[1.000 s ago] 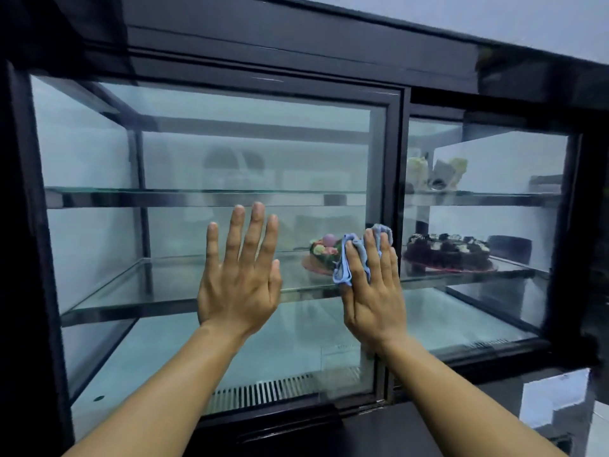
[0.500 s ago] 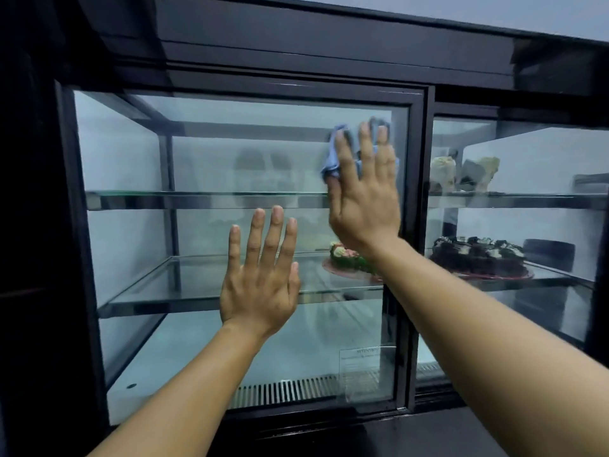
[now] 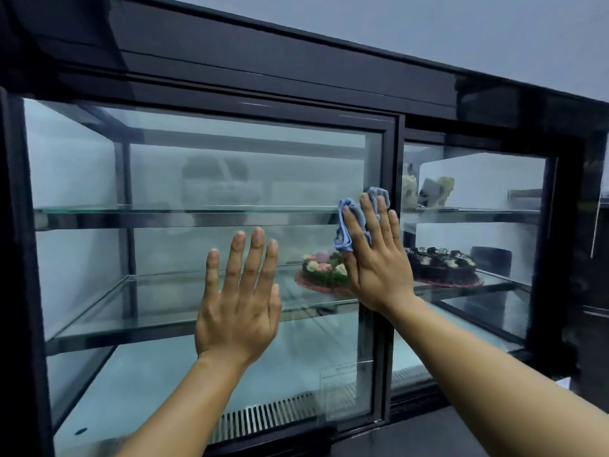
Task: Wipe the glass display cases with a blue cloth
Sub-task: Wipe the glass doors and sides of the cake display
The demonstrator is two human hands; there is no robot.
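A black-framed glass display case (image 3: pixel 230 70) fills the view. Its left sliding glass door (image 3: pixel 158 179) faces me. My right hand (image 3: pixel 375 258) presses a crumpled blue cloth (image 3: pixel 354 219) flat against that door near its right frame, at the height of the upper shelf. The cloth sticks out above and to the left of my fingers. My left hand (image 3: pixel 239 301) lies flat on the same glass, lower and to the left, fingers spread, holding nothing.
Inside the case, a decorated cake (image 3: pixel 324 270) and a chocolate cake (image 3: pixel 441 263) sit on the middle glass shelf (image 3: pixel 164 311). Pale cake pieces (image 3: pixel 431 191) stand on the upper right shelf. A metal vent grille (image 3: pixel 263 413) runs along the case floor.
My right hand with the cloth went up the glass to near the top, then came back down to upper-shelf height. My left hand stayed pressed on the glass.
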